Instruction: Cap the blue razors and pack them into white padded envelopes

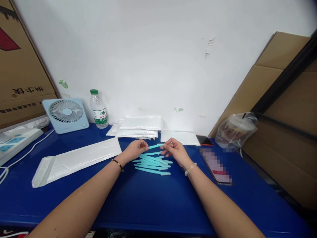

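Observation:
My left hand (135, 149) pinches the handle end of a teal eyebrow razor (154, 146), which lies level between my hands. At its other end, the fingers of my right hand (176, 152) close on the pale tip. Just below my fingers, several more teal eyebrow razors (151, 162) lie in a loose, overlapping pile on the blue table (153, 201). Most of them point sideways, with their blade ends to the right. An unfolded white padded envelope (81, 160) rests to the left of my left hand.
Several white padded envelopes (138, 127) are stacked against the wall, with another envelope (179, 138) beside them. A blue fan (66, 114), a water bottle (99, 110) and a power strip (18, 143) stand left. Right are a phone (215, 165), a second phone (205, 140) and a bagged cup (236, 130).

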The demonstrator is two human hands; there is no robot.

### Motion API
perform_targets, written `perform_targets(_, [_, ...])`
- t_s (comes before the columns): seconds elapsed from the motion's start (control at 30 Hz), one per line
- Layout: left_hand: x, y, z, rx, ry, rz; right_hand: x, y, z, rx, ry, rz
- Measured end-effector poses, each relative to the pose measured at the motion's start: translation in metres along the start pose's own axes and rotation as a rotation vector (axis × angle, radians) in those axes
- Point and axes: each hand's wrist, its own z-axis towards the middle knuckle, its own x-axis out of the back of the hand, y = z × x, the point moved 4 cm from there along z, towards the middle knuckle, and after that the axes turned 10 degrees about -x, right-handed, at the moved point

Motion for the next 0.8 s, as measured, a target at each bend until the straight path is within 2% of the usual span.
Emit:
perform_targets(0.17, [0.001,0.015,-0.008,-0.051,-0.046,0.178,0.01,0.003,0.004,0.094,0.076,-0.306])
perform_targets(0.23, [-0.002,0.025,-0.013,-0.132,-0.113,0.285,0.016,0.004,0.006,0.124,0.119,-0.474])
perform_targets(0.33, [-0.011,0.036,-0.02,-0.214,-0.238,0.385,0.019,0.003,0.003,0.127,0.098,-0.681])
perform_targets(0.4, [-0.017,0.041,-0.022,-0.245,-0.264,0.433,0.012,-0.002,-0.006,0.156,0.014,-0.79])
perform_targets(0.53, [-0.027,0.051,-0.025,-0.321,-0.282,0.544,-0.015,-0.013,-0.03,0.268,-0.162,-1.044])
perform_targets(0.67, [-0.039,0.058,-0.028,-0.344,-0.306,0.682,-0.036,-0.013,-0.037,0.291,-0.138,-1.271])
perform_targets(0.8, [-0.049,0.061,-0.031,-0.358,-0.314,0.708,-0.046,-0.003,-0.033,0.259,-0.117,-1.418])
